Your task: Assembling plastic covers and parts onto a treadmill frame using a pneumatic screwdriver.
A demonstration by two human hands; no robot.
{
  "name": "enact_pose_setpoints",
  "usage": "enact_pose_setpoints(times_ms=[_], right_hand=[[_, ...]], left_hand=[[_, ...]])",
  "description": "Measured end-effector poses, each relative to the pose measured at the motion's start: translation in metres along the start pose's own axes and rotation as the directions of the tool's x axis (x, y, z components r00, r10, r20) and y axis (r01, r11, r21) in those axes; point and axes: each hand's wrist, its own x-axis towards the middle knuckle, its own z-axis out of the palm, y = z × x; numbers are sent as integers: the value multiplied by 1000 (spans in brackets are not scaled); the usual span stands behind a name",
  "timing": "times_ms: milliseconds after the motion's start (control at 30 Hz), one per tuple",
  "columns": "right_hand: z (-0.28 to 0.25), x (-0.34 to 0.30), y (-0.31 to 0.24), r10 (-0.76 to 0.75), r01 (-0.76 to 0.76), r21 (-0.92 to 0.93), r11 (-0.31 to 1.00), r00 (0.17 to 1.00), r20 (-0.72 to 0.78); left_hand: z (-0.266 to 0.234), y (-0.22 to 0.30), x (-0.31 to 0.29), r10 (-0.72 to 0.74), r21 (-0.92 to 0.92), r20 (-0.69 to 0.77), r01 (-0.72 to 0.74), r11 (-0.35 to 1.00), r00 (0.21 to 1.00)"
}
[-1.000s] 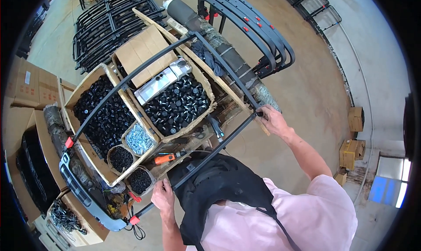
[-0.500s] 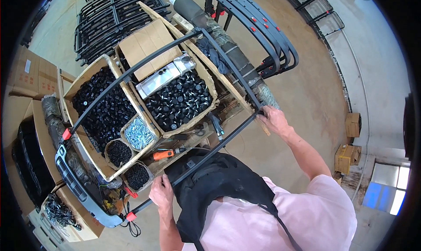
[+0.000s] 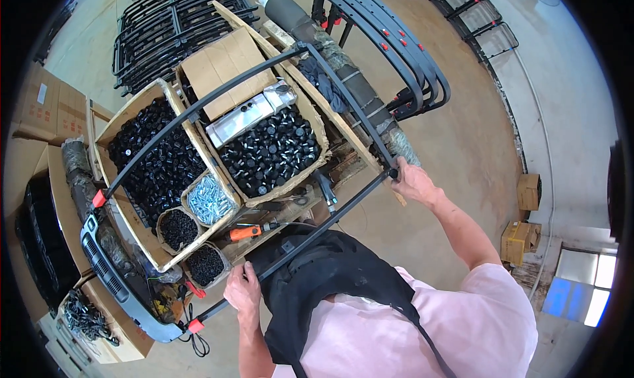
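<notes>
A black tubular metal frame [image 3: 317,230] with a grey slotted end panel [image 3: 109,282] and red corner pieces [image 3: 196,326] lies across the open boxes and reaches over my lap. My left hand [image 3: 243,287] is closed round the near tube, thumb up. At the frame's right corner my right hand [image 3: 415,181] pinches a small round black knob [image 3: 393,174] against the tube end; part of it hides behind the fingers. Under the frame, one carton [image 3: 323,137] holds black round-headed studs [image 3: 271,150] and a silver metal part [image 3: 244,120]. Black caps [image 3: 155,160] fill the other box.
Small tubs of silver screws [image 3: 210,199] and black screws [image 3: 206,265] sit near the left box's front. An orange-handled power tool [image 3: 246,232] lies beside them. Curved black frames [image 3: 396,47] stand beyond a wrapped roll [image 3: 356,80]; more frames [image 3: 178,28] are stacked far left.
The black knob at the right corner now shows more clearly as my right fingers have shifted slightly round it. My left hand stays on the tube.
</notes>
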Motion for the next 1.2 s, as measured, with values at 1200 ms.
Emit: enact_pose_setpoints(times_ms=[1200], right_hand=[[2, 1, 1, -183, 166, -181, 969, 980, -79]], left_hand=[[3, -5, 1, 72, -1, -61, -73, 997, 996]])
